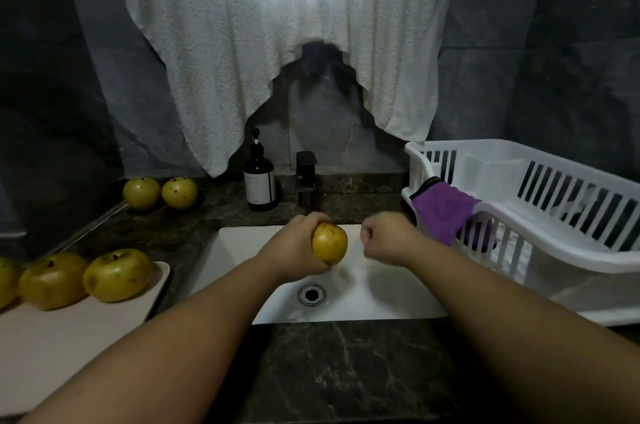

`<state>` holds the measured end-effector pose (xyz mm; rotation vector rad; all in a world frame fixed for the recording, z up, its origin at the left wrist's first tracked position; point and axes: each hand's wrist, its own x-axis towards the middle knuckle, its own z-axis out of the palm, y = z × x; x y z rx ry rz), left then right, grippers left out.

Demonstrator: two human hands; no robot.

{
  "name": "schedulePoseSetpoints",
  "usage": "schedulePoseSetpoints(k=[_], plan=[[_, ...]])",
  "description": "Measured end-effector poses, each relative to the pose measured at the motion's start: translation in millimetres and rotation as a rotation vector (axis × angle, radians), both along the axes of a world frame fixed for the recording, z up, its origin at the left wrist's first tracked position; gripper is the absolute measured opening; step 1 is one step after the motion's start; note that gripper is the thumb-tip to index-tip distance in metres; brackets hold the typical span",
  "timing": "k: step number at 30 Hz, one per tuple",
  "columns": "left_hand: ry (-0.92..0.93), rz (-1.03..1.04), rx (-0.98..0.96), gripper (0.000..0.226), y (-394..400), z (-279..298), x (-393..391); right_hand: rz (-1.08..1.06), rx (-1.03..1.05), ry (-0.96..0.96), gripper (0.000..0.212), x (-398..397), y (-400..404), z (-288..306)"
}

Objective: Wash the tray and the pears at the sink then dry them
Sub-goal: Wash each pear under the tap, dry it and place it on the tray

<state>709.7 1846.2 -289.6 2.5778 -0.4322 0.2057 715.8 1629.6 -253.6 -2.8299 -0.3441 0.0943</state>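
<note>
My left hand (294, 243) grips a yellow pear (329, 243) above the white sink (239, 250), just in front of the black faucet (306, 177). My right hand (388, 238) hovers beside the pear as a closed fist, holding nothing and not touching the fruit. On the left counter lies a pale pink tray (69, 337) carrying three more pears, the nearest (117, 274) by its right edge. Two further pears (142, 193) (179, 193) rest on the counter at the back left.
A brown soap pump bottle (259, 181) stands left of the faucet. A white dish rack (554, 215) fills the right counter, with a purple cloth (446, 212) draped over its rim. A white towel (277, 42) hangs on the wall. The sink drain (312, 295) lies below my hands.
</note>
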Motion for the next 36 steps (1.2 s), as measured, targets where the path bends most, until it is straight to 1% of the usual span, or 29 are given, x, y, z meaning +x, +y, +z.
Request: schedulePoseSetpoints(k=[1, 2, 3, 5, 6, 8, 10, 12, 15, 16, 18, 20, 21, 23, 24, 25, 27, 29, 30, 31, 33, 35, 36], plan=[[-0.005, 0.004, -0.023, 0.093, -0.9, 0.3, 0.8, 0.070, -0.173, 0.131, 0.057, -3.2, -0.2, -2.5], [-0.011, 0.004, -0.043, 0.093, -2.5, 2.4, 1.7, 0.107, -0.278, 0.195, 0.079, -5.8, -1.0, -0.9], [-0.017, 0.005, -0.063, 0.093, -3.5, 4.6, 2.3, 0.130, -0.331, 0.167, 0.087, -9.0, -0.9, 5.9], [-0.041, 0.001, -0.100, 0.095, -6.6, 11.9, 3.9, 0.184, -0.381, -0.045, 0.079, -13.8, -0.9, 24.3], [-0.052, -0.005, -0.114, 0.095, -8.2, 15.8, 3.9, 0.186, -0.459, -0.134, 0.074, -16.9, -2.1, 33.6], [-0.068, -0.016, -0.147, 0.096, -12.0, 24.1, 3.6, 0.093, -0.716, -0.208, 0.072, -23.5, -9.3, 49.4], [-0.076, -0.029, -0.189, 0.096, -16.2, 31.3, 1.0, -0.042, -0.935, -0.159, 0.078, -32.5, -19.8, 59.5], [-0.080, -0.044, -0.237, 0.095, -19.8, 35.9, -2.1, -0.136, -1.041, -0.114, 0.084, -41.5, -31.5, 64.2], [-0.076, -0.064, -0.277, 0.094, -23.2, 39.2, -6.1, -0.186, -1.040, -0.033, 0.090, -50.1, -45.9, 68.3], [-0.073, -0.070, -0.283, 0.094, -23.6, 39.6, -7.0, -0.196, -1.039, -0.031, 0.089, -51.8, -49.2, 69.6], [-0.069, -0.079, -0.306, 0.093, -23.4, 39.9, -8.4, -0.229, -1.030, -0.062, 0.080, -54.3, -50.6, 74.7], [-0.053, -0.084, -0.361, 0.092, -22.4, 39.7, -10.0, -0.259, -0.943, -0.084, 0.064, -55.9, -47.2, 81.8], [-0.043, -0.084, -0.396, 0.091, -22.2, 39.4, -11.1, -0.254, -0.872, -0.126, 0.054, -55.4, -45.3, 84.9], [-0.026, -0.077, -0.461, 0.090, -19.7, 39.8, -12.9, -0.212, -0.702, -0.265, 0.036, -47.6, -40.9, 90.1], [-0.013, -0.077, -0.492, 0.089, -19.8, 40.7, -13.9, -0.200, -0.596, -0.316, 0.031, -43.2, -41.3, 91.8], [-0.001, -0.077, -0.523, 0.088, -18.4, 41.8, -14.2, -0.204, -0.451, -0.354, 0.027, -36.6, -41.5, 93.9], [0.021, -0.082, -0.598, 0.086, -15.6, 45.1, -14.8, -0.243, -0.051, -0.420, 0.025, -24.5, -41.2, 102.1], [0.040, -0.097, -0.699, 0.085, -14.1, 51.2, -16.6, -0.318, 0.356, -0.511, 0.031, -15.1, -34.1, 116.7], [0.054, -0.112, -0.773, 0.084, -14.0, 54.1, -17.3, -0.350, 0.524, -0.531, 0.032, -11.9, -27.5, 124.0], [0.071, -0.132, -0.859, 0.083, -14.5, 56.8, -16.6, -0.362, 0.647, -0.529, 0.032, -7.0, -18.7, 129.6], [0.102, -0.158, -0.991, 0.082, -15.5, 61.4, -13.6, -0.341, 0.782, -0.434, 0.032, 2.3, 2.8, 130.4], [0.120, -0.156, -1.030, 0.084, -14.1, 63.2, -9.8, -0.304, 0.920, -0.282, 0.033, 8.5, 24.9, 115.6], [0.125, -0.148, -1.038, 0.085, -12.4, 62.2, -8.0, -0.281, 1.033, -0.207, 0.037, 9.3, 33.3, 105.0]])
